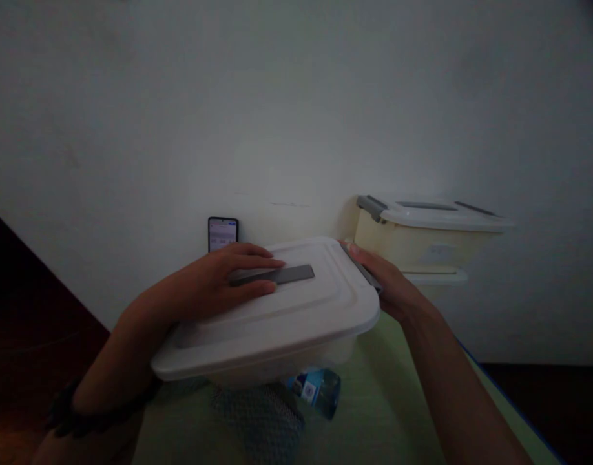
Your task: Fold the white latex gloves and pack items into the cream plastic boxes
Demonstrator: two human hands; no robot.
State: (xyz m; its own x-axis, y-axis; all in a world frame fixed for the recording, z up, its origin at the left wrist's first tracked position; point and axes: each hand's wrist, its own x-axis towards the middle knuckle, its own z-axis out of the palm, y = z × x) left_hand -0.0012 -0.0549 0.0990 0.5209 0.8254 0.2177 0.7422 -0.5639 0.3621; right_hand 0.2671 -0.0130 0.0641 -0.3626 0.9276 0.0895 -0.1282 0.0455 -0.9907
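Note:
A lidded white plastic storage box, tilted toward me, is between my two hands over the green table. My left hand lies with stretched fingers on the lid, thumb and fingers on either side of the grey handle strip. At the box's right end, my right hand is closed around the edge by the grey latch, its thumb on top. A plastic bottle with a blue label and a grey knitted cloth show partly below the box. Whether the box touches them is hidden.
Against the wall at the right, a second lidded box with grey latches sits on another white-lidded container. A phone with a lit screen leans upright behind my left hand. The green table has a blue right edge.

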